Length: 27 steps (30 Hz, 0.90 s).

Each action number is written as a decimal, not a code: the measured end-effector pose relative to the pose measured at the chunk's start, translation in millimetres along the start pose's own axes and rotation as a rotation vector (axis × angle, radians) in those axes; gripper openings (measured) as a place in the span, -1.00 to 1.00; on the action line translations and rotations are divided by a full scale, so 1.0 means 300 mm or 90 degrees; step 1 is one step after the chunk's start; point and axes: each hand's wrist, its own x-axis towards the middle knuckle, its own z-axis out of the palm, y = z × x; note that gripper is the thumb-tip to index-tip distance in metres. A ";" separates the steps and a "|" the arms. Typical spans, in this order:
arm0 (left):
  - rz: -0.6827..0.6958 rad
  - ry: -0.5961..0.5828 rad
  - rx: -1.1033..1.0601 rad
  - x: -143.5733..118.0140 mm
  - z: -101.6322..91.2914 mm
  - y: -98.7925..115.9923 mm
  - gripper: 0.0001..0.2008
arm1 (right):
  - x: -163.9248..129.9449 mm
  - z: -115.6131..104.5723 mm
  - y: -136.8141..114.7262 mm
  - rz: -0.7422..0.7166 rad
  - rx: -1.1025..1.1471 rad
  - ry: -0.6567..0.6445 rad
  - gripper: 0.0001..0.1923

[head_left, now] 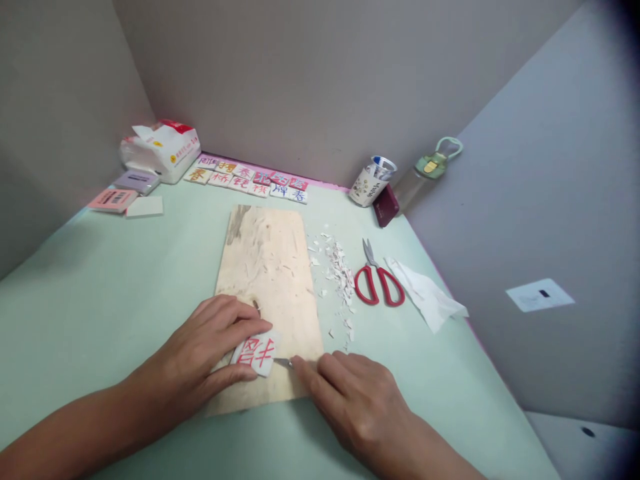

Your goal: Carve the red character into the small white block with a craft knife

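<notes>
My left hand (213, 350) is closed on a small white square block (256, 355) with a red character drawn on its face, pinning it to a wooden board (273, 267). Thumb and fingers grip its near and far edges. In my right hand (350, 387) is a carving knife (283, 362), my index finger stretched along it. Its thin blade points left, with the tip at the block's right edge; I cannot tell whether it is cutting in. My fingers hide the knife's handle. Pale shavings (340, 267) lie in a strip right of the board.
Red-handled scissors (373, 273) and a crumpled tissue (427, 293) lie at the right. Several lettered blocks (250, 179) line the back edge. A tissue pack (163, 150) and flat squares (114, 200) sit back left. A can (367, 187), dark red box (386, 207) and bottle (420, 180) stand back right.
</notes>
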 end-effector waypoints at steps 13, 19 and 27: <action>0.003 0.007 0.000 0.001 0.001 0.003 -0.66 | -0.002 0.012 -0.021 0.026 -0.024 -0.007 -0.71; 0.010 0.019 0.005 0.003 0.010 0.002 -0.67 | 0.009 0.021 -0.018 0.029 -0.033 0.011 -0.72; 0.012 0.017 0.004 0.002 0.010 -0.002 -0.66 | 0.004 0.010 0.001 0.002 -0.006 -0.009 -0.72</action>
